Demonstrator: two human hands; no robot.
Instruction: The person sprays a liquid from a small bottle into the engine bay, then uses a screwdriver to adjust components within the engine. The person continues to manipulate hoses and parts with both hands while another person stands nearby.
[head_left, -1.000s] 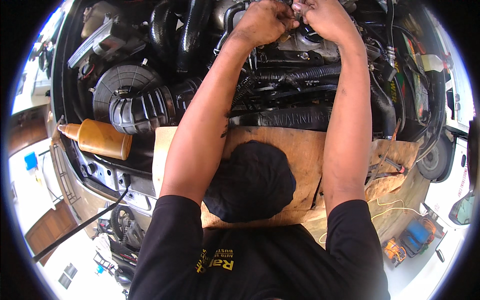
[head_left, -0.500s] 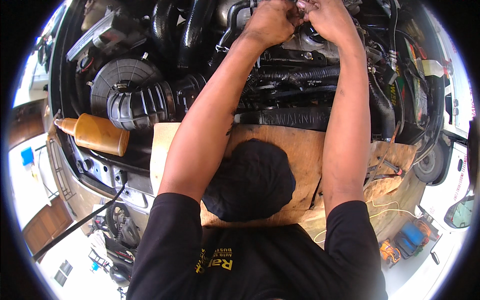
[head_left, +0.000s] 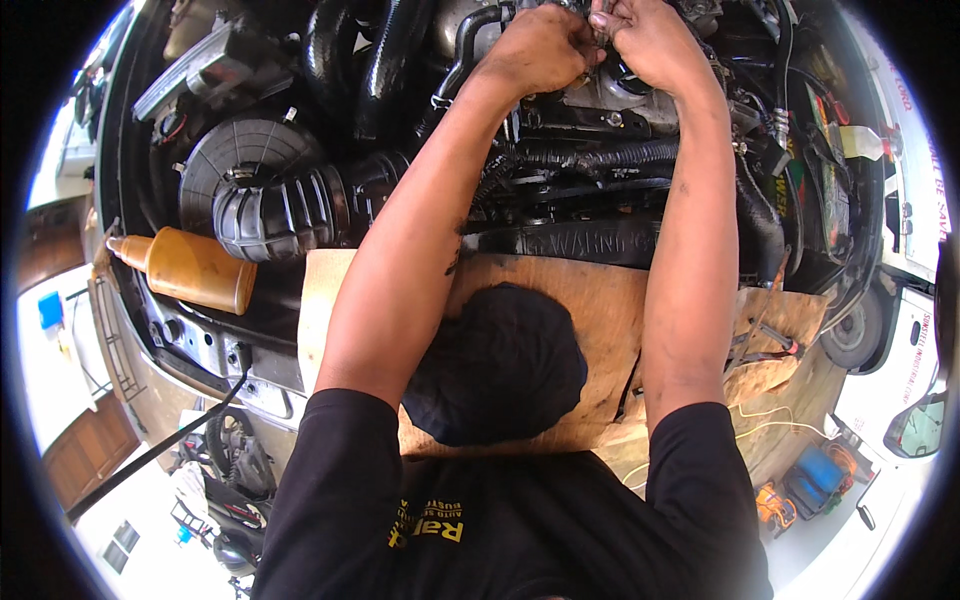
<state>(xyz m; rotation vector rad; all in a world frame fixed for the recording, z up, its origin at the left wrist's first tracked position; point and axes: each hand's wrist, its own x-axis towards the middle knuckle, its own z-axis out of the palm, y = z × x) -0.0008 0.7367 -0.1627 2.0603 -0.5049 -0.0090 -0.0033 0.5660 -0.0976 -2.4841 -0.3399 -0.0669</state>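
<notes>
While the engine bay (head_left: 560,170) fills the upper view, a cardboard sheet (head_left: 590,300) lies across its front edge with a dark cloth (head_left: 500,365) on it; a ribbed black air duct (head_left: 275,215) and an orange bottle (head_left: 195,270) sit to the left. Left hand (head_left: 540,50) and right hand (head_left: 650,40) meet at the top over a small metal fitting (head_left: 600,20) on the engine, fingers curled tight around it, touching each other. What exactly they pinch: cannot tell, too small.
</notes>
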